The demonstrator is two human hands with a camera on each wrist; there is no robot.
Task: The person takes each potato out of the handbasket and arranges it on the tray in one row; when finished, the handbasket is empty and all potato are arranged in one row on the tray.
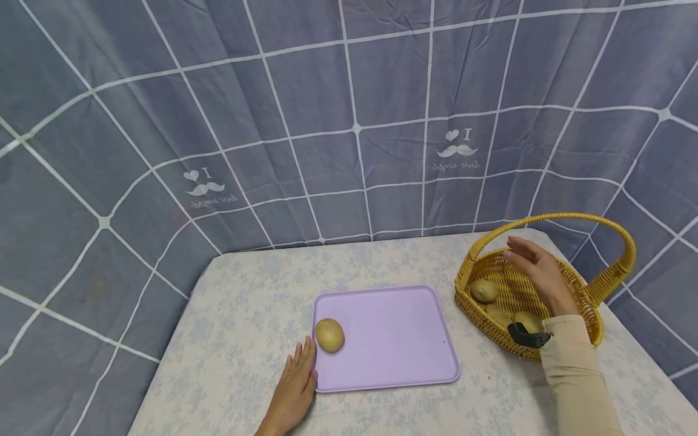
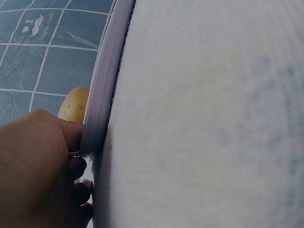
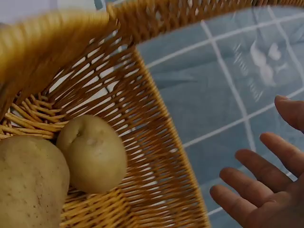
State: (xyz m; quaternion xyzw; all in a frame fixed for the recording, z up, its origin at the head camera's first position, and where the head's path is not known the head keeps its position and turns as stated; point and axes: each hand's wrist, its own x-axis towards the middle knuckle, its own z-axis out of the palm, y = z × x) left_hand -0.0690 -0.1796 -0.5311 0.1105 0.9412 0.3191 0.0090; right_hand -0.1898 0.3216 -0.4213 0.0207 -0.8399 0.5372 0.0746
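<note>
A purple tray [image 1: 387,339] lies on the table with one potato [image 1: 329,335] near its left edge. My left hand [image 1: 292,387] rests at the tray's left side, fingers fairly straight; in the left wrist view the hand [image 2: 38,161] touches the tray's rim [image 2: 102,80]. Over the wicker basket [image 1: 504,278], beneath its arched handle, my right hand [image 1: 540,272] holds nothing. The right wrist view shows that hand [image 3: 266,190] with fingers spread, apart from the potatoes [image 3: 92,154] in the basket. Several potatoes [image 1: 483,290] lie in the basket, partly hidden by the wrist.
The basket's tall handle [image 1: 567,216] arches over the right forearm. A patterned cloth [image 1: 245,315] covers the table. Behind it hangs a blue-grey curtain [image 1: 392,151] with white lines. A black strap piece [image 1: 528,336] sits at the right wrist.
</note>
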